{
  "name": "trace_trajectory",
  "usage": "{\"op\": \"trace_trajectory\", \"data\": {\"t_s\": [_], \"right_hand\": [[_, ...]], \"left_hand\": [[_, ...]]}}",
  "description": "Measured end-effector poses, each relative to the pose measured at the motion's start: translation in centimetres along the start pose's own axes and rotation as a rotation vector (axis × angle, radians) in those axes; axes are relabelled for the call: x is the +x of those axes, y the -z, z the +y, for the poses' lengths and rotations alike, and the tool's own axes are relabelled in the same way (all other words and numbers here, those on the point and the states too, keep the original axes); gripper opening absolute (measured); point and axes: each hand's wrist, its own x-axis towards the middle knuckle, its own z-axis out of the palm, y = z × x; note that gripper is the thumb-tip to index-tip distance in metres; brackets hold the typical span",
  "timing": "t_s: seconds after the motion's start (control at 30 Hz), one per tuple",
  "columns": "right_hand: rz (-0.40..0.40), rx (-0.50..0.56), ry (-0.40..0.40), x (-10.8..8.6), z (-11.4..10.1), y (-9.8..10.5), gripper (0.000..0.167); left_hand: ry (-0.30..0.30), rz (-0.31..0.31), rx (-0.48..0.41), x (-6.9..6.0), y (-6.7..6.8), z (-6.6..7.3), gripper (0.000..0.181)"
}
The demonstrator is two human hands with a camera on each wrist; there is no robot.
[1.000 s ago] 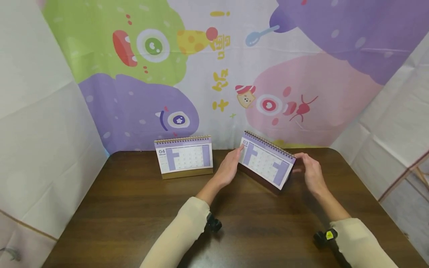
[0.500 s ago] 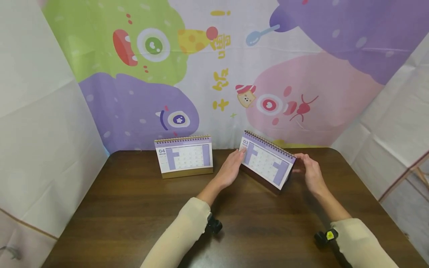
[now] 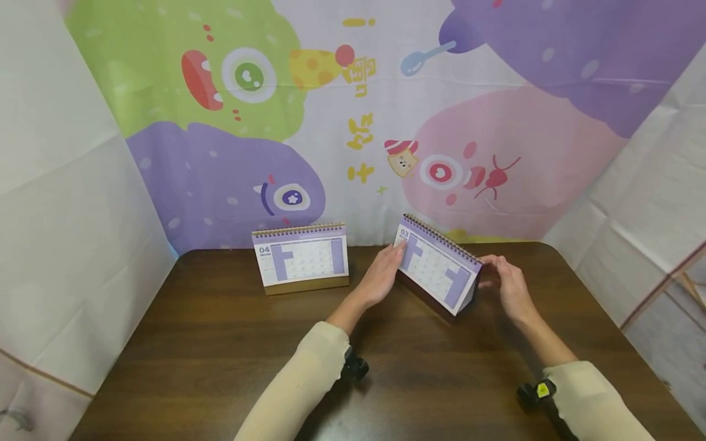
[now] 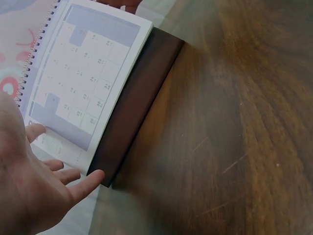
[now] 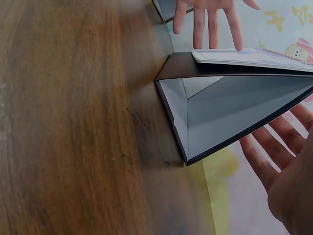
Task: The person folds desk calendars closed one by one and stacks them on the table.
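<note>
A purple-and-white spiral desk calendar marked 03 (image 3: 436,264) stands angled on the table, its dark base (image 4: 142,93) toward the person. My left hand (image 3: 380,275) rests against its left end, fingers extended, with fingertips on the page and base in the left wrist view. At the right end, my right hand (image 3: 513,288) has its fingers (image 5: 271,147) stretched behind the back panel, close to or touching it. The open triangular side of the stand shows in the right wrist view. Left of both hands stands a similar calendar marked 04 (image 3: 303,257) with a gold base.
The brown wooden table (image 3: 419,380) carries both calendars near its far edge. Behind it hangs a cloth (image 3: 375,208) printed with cartoon monsters, and white sheets (image 3: 72,184) hang at both sides.
The 03 calendar has turned slightly, its right end swinging toward the person, so more of its side shows. Both hands stay at its ends; the 04 calendar keeps its place.
</note>
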Motion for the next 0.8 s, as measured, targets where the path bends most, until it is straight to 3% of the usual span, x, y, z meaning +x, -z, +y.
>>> {"op": "trace_trajectory", "data": {"t_s": [0.6, 0.8], "right_hand": [[-0.013, -0.033, -0.009, -0.37, 0.15, -0.52, 0.05], [-0.035, -0.02, 0.009, -0.43, -0.13, -0.22, 0.05]], "left_hand": [[0.046, -0.031, 0.001, 0.87, 0.01, -0.31, 0.072], [0.007, -0.01, 0.01, 0.61, 0.18, -0.2, 0.072]]}}
